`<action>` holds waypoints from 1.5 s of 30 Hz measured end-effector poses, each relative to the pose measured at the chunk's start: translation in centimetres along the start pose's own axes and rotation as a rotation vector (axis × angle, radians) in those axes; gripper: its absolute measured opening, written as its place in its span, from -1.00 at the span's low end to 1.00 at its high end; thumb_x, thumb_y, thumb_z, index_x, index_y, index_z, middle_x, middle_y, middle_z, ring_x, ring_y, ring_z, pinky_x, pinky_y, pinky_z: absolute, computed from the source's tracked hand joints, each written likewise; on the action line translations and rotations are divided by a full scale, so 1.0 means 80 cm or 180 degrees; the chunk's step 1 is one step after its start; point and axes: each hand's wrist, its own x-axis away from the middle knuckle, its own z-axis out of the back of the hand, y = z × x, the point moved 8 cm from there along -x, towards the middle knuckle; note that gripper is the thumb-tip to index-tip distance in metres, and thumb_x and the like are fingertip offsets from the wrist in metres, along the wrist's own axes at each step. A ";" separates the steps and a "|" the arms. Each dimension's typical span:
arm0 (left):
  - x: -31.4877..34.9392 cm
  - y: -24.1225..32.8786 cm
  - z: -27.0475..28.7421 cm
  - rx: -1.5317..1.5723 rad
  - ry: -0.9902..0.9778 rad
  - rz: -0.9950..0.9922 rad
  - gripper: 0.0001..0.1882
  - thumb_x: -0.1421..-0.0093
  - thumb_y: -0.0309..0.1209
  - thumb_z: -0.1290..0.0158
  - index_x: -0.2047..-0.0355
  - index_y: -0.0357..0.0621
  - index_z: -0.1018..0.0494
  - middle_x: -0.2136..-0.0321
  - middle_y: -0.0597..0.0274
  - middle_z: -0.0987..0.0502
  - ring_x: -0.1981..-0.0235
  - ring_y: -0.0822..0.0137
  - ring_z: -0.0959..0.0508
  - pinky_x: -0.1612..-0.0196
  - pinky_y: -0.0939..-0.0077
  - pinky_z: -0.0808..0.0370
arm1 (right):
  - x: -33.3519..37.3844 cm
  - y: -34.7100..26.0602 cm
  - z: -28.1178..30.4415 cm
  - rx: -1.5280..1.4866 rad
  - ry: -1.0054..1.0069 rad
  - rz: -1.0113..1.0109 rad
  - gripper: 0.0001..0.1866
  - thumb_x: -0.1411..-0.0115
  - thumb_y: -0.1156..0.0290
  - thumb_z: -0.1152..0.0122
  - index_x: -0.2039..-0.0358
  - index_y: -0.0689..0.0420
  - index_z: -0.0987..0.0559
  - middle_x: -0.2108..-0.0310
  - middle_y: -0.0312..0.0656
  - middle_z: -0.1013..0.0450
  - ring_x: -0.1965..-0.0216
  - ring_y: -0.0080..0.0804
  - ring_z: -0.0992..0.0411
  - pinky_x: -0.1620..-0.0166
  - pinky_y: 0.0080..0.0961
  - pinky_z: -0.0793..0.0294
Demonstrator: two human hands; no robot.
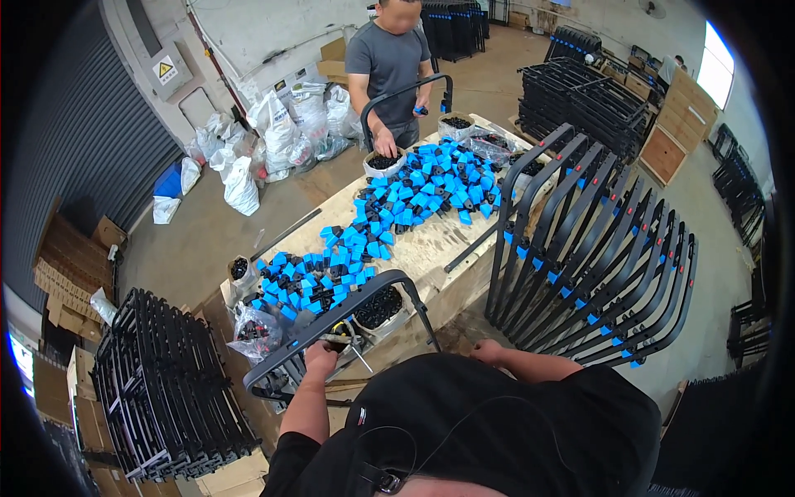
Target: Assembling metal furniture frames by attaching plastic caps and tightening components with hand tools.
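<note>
A curved black tube frame (335, 313) stands tilted at the near edge of the wooden table (435, 253). Close to its left part is my left hand (320, 359), fingers curled; what it grips is partly hidden. Just beyond that hand is a yellow-and-black tool (340, 330), with a thin metal rod (361, 356) beside it. My right hand (487, 351) is held low in front of my body, away from the frame, fingers curled and mostly hidden. A tub of small black parts (379, 309) sits inside the frame's curve. Blue-and-black plastic pieces (422, 189) lie heaped along the table.
A row of curved black frames (592, 248) stands at my right, and stacked black frames (166, 381) at my left. Across the table a co-worker (389, 66) reaches into a tub (384, 164) beside another curved frame (406, 95). White sacks (281, 132) line the wall.
</note>
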 end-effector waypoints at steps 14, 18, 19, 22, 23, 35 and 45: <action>-0.002 0.010 -0.014 -0.0252 -0.0521 -0.0836 -0.64 -0.05 -0.24 0.01 0.27 -0.15 -0.66 0.18 -0.11 -0.62 0.09 -0.12 -0.59 -0.05 0.12 -0.50 | 0.015 -0.016 0.017 -0.0103 0.0161 -0.0072 -0.72 -0.02 0.22 -0.19 0.61 0.18 -0.63 0.63 -0.11 -0.51 0.58 -0.27 -0.51 0.43 -0.28 -0.47; 0.000 0.017 -0.012 -0.0333 -0.0878 -0.0757 -0.64 -0.09 -0.23 0.00 0.24 -0.12 -0.67 0.13 -0.10 -0.61 0.06 -0.12 -0.57 -0.07 0.10 -0.49 | 0.011 -0.006 0.006 0.0219 -0.0198 -0.0414 -0.62 -0.03 0.17 -0.29 0.24 0.18 -0.69 0.26 -0.01 -0.62 0.26 -0.16 -0.61 0.15 -0.32 -0.58; -0.002 0.014 -0.011 -0.0336 -0.0920 -0.0687 -0.64 -0.07 -0.24 -0.02 0.23 -0.12 -0.67 0.13 -0.10 -0.62 0.07 -0.12 -0.58 -0.06 0.11 -0.50 | 0.012 -0.015 0.006 0.0376 -0.0214 -0.0342 -0.62 -0.03 0.16 -0.28 0.25 0.18 -0.69 0.26 -0.01 -0.62 0.27 -0.15 -0.61 0.15 -0.32 -0.58; -0.007 0.013 -0.015 -0.0389 -0.1116 -0.0689 -0.66 -0.05 -0.28 -0.04 0.21 -0.09 -0.67 0.16 -0.09 -0.63 0.08 -0.10 -0.60 -0.04 0.13 -0.51 | 0.026 -0.024 0.011 0.0187 -0.0376 -0.0619 -0.63 -0.03 0.14 -0.27 0.27 0.17 -0.69 0.28 -0.01 -0.62 0.32 -0.13 -0.60 0.15 -0.30 -0.58; -0.008 0.013 -0.015 -0.0406 -0.1107 -0.0701 -0.66 -0.05 -0.28 -0.04 0.21 -0.09 -0.67 0.16 -0.09 -0.63 0.08 -0.10 -0.60 -0.04 0.13 -0.51 | 0.030 -0.027 0.012 0.0169 -0.0366 -0.0612 -0.63 -0.03 0.14 -0.27 0.27 0.17 -0.69 0.28 -0.01 -0.62 0.32 -0.13 -0.60 0.15 -0.30 -0.58; 0.009 -0.011 -0.011 0.0377 -0.0567 -0.1205 -0.72 -0.16 -0.29 -0.08 0.20 -0.14 -0.63 0.22 -0.04 -0.65 0.12 -0.03 -0.62 0.02 0.20 -0.52 | 0.009 -0.003 0.007 0.0536 -0.0178 -0.0150 -0.57 -0.04 0.12 -0.17 0.25 0.22 -0.69 0.27 0.07 -0.61 0.20 0.01 -0.58 0.11 -0.17 -0.55; 0.002 0.000 -0.005 -0.0195 -0.1096 -0.0981 -0.64 -0.12 -0.26 -0.07 0.12 -0.15 -0.63 0.19 -0.08 -0.65 0.09 -0.04 -0.62 0.00 0.20 -0.52 | -0.006 -0.019 0.016 0.0462 0.0131 -0.0124 -0.70 0.00 0.17 -0.17 0.49 0.13 -0.69 0.47 -0.02 -0.60 0.37 -0.08 -0.59 0.24 -0.19 -0.55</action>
